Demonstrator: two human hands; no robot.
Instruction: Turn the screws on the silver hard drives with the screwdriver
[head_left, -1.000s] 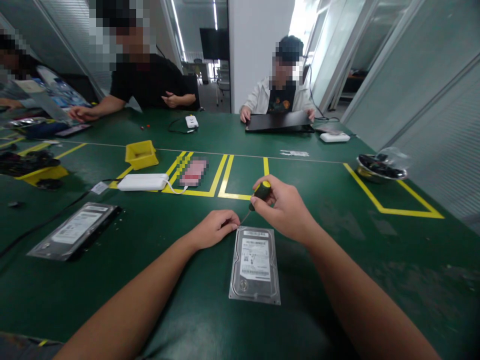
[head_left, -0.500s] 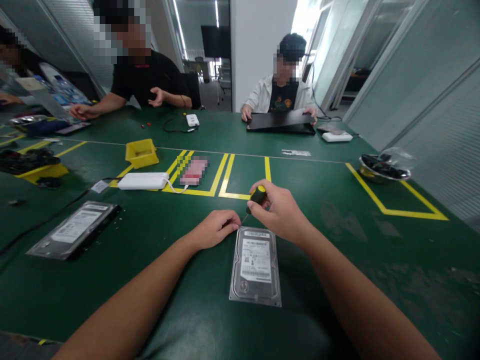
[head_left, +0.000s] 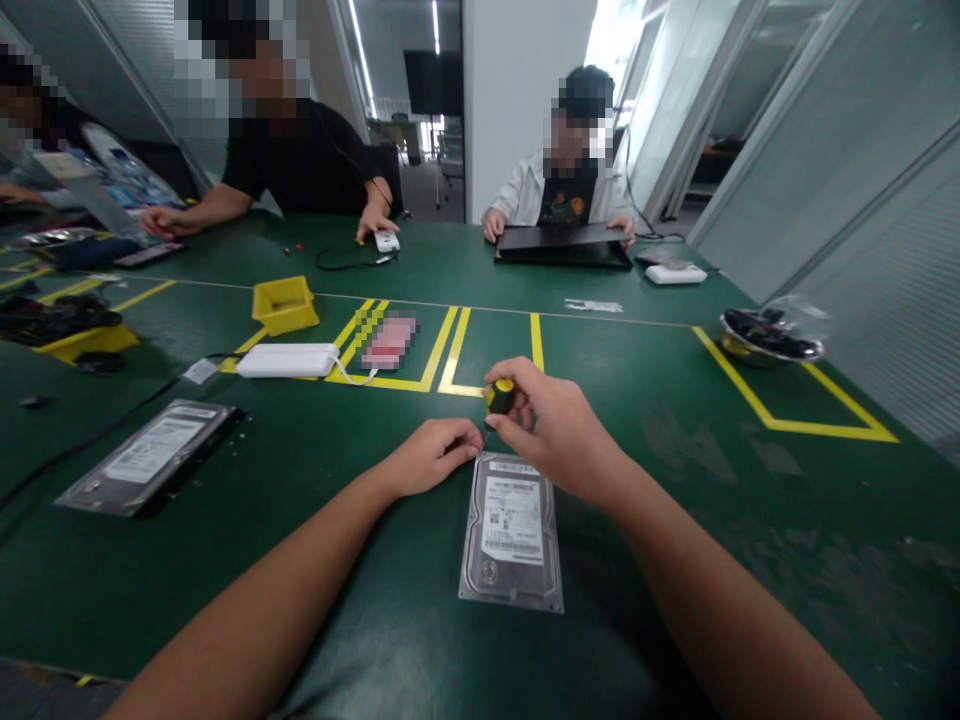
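A silver hard drive (head_left: 512, 550) with a white label lies flat on the green table in front of me. My right hand (head_left: 551, 420) grips the yellow and black handle of a screwdriver (head_left: 499, 398) above the drive's far left corner. The thin shaft points down at that corner. At the same corner is my left hand (head_left: 435, 455), its thumb and fingers pinched together close to the screwdriver tip. Whatever lies between those fingertips is too small to make out.
A second hard drive (head_left: 154, 452) lies to the left. Beyond it are a white power bank (head_left: 288, 360), a yellow bin (head_left: 285, 306) and a blurred pink phone (head_left: 388, 342). A metal bowl (head_left: 771, 345) of dark parts stands right. Two people sit across the table (head_left: 360, 620).
My right hand has swung the screwdriver handle left, bringing it more upright. My left hand and the drive have stayed put. Across the table, one person's hand has come down to a small white device.
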